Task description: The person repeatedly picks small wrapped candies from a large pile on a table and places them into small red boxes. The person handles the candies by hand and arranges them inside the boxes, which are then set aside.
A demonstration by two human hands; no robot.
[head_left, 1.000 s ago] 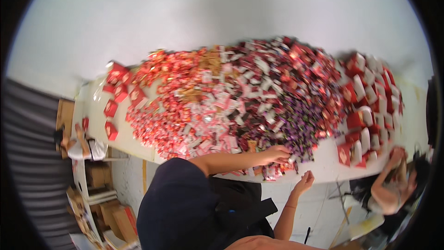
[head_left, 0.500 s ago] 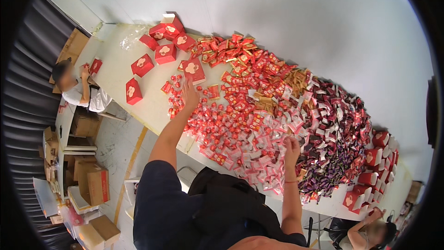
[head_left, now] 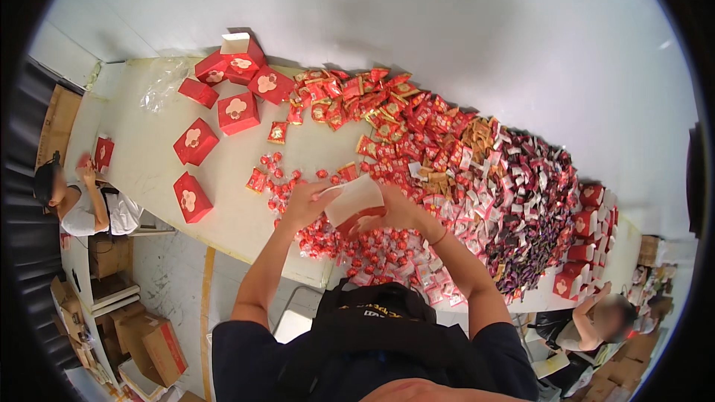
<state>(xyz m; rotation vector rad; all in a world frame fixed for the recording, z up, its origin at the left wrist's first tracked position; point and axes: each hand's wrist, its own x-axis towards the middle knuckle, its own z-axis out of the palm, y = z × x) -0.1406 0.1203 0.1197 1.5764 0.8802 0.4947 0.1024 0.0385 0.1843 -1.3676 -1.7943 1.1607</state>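
Observation:
Both hands hold one red box [head_left: 353, 201] above the near side of the candy heap. A white panel of it is turned up towards me, with red showing lower down. My left hand [head_left: 305, 205] grips the box's left side and my right hand [head_left: 401, 211] its right side; some fingers are hidden behind it. Under and around the hands lie red round candies [head_left: 320, 242] in clear wrappers. Pink-and-white packets [head_left: 439, 272] spread to the right, and red packets [head_left: 328, 89] with gold print are heaped beyond the hands.
Red boxes [head_left: 195, 141] with a pale flower shape stand at the table's left. Dark purple sweets [head_left: 521, 253] and open red boxes [head_left: 585, 253] lie to the right. Co-workers sit at the far left [head_left: 89, 205] and lower right [head_left: 588, 327]. Clear plastic [head_left: 164, 85] lies at the back left.
My left hand has brought a red box from the table's far side towards me. My right hand has moved left from the pink packets and now holds it too. The view has shifted.

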